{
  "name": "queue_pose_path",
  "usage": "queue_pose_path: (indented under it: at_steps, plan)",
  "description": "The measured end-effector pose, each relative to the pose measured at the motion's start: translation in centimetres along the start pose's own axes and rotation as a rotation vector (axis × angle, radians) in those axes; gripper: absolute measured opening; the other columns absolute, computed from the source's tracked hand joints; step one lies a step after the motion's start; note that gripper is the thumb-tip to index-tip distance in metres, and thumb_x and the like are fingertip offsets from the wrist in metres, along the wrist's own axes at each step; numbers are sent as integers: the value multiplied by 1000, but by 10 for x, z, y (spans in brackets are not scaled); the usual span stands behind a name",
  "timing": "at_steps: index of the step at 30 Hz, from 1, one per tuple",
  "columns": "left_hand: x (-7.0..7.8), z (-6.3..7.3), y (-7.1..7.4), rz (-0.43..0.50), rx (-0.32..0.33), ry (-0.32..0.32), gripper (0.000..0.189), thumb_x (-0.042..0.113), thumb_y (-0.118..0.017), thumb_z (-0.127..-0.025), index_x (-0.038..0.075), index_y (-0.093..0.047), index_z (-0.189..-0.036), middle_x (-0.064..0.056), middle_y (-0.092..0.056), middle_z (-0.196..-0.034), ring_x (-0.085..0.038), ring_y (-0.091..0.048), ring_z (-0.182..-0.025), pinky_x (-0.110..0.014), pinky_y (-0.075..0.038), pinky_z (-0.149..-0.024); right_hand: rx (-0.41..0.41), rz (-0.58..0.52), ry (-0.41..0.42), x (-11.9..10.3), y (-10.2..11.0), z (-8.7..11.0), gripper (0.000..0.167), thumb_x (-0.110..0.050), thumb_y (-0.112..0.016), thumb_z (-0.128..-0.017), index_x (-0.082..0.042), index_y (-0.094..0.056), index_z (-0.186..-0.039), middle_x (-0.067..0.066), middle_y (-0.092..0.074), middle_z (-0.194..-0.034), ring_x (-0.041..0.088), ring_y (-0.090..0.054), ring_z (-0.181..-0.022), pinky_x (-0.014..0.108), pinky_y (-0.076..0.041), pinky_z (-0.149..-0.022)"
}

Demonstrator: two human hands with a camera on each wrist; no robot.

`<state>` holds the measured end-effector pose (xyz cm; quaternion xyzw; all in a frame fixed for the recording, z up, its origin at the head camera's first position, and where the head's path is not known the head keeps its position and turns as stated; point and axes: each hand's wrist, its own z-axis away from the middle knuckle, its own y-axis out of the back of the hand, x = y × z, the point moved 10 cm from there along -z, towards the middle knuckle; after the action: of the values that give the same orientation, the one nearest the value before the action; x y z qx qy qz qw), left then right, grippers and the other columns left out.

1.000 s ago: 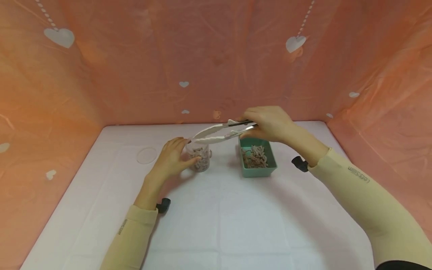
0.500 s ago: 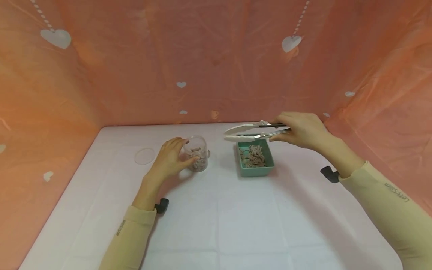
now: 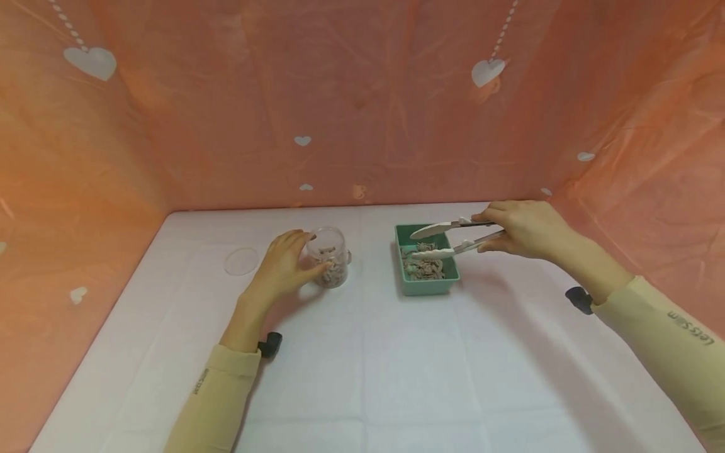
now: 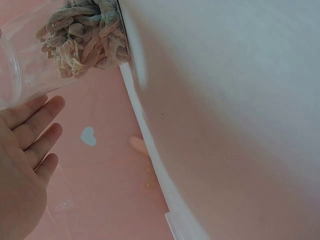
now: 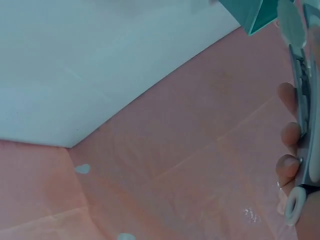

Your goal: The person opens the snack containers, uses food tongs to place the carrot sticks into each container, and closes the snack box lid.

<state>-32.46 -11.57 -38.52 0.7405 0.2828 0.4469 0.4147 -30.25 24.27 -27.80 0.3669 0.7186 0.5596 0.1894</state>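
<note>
My left hand (image 3: pixel 283 267) holds a clear jar (image 3: pixel 335 272) at its side, thumb in front and fingers toward the back. The jar stands upright without a lid, partly filled with shrivelled brownish dried pieces (image 4: pixel 85 37). My right hand (image 3: pixel 527 229) grips metal tongs (image 3: pixel 433 254) with white scalloped tips. Their tips are spread apart over a green rectangular box (image 3: pixel 427 288), with nothing visible between them. More shrivelled pieces (image 3: pixel 427 272) lie in the box. In the right wrist view, fingers wrap around the tongs' handles and the box shows only a corner.
A clear round lid or ring (image 3: pixel 241 261) lies on the white-covered table (image 3: pixel 419 365) left of the jar. A pink-orange sheet (image 3: pixel 362 100) with hearts rises behind the table and along both sides.
My right hand has carried the tongs from the jar's mouth rightward, then down over the green box, their tips spreading wider. My left hand stays at the jar.
</note>
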Motion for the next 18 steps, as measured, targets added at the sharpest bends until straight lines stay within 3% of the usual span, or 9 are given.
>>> queue_pose_path:
  at_steps: [6,11,18]
  plan:
    - [-1,1,0,2,7,-4,77,44,-77,-91,-4,-53,-146,-28,-51,-150,-44,-40,-145,-60,-26,-123,-104,30,21,-4,-5,-7,62,-42,-95,-71,-10,-75,-119,6,-72,-100,25,-69,-82,44,-56,-64]
    - [-1,0,1,1,10,-12,77,44,-78,-90,-4,-54,-145,-28,-52,-149,-44,-41,-145,-60,-27,-122,-214,31,-17,-5,-11,-14,69,-47,-94,-70,-11,-74,-126,8,-72,-110,28,-70,-98,48,-58,-75]
    - [0,0,1,2,14,-14,76,44,-78,-90,-4,-55,-144,-28,-52,-148,-44,-41,-144,-60,-28,-122,-357,20,-81,-3,-21,-19,72,-50,-93,-70,-13,-74,-128,8,-73,-113,28,-70,-93,50,-57,-71]
